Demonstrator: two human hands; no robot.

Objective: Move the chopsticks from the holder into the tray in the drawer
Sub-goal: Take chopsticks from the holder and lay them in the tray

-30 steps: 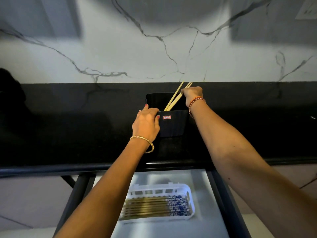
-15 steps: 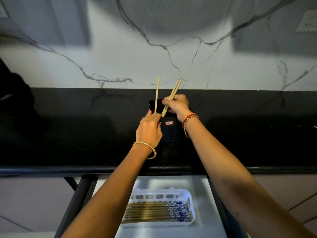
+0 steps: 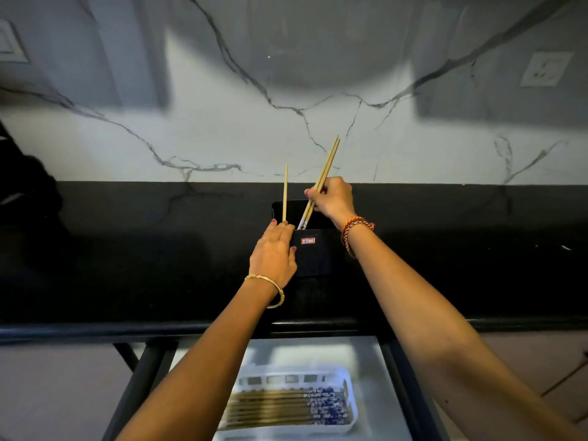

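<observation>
A black chopstick holder (image 3: 313, 254) with a small red label stands on the black counter. My right hand (image 3: 332, 198) grips a pair of wooden chopsticks (image 3: 324, 173) lifted partly out of it, their blue-patterned ends just above the rim. My left hand (image 3: 275, 253) rests on the holder's left side with a single chopstick (image 3: 285, 194) standing upright at its fingertips. Below, a white slotted tray (image 3: 348, 388) in the open drawer holds several chopsticks (image 3: 270, 409) lying side by side.
The black counter (image 3: 127, 265) runs across the view under a white marble wall. The open drawer (image 3: 386, 418) has dark frame rails on both sides. A wall socket (image 3: 545, 70) is at the upper right.
My right hand has pulled the pair of chopsticks higher out of the holder. The single chopstick by my left hand stands upright; my left hand has stayed on the holder.
</observation>
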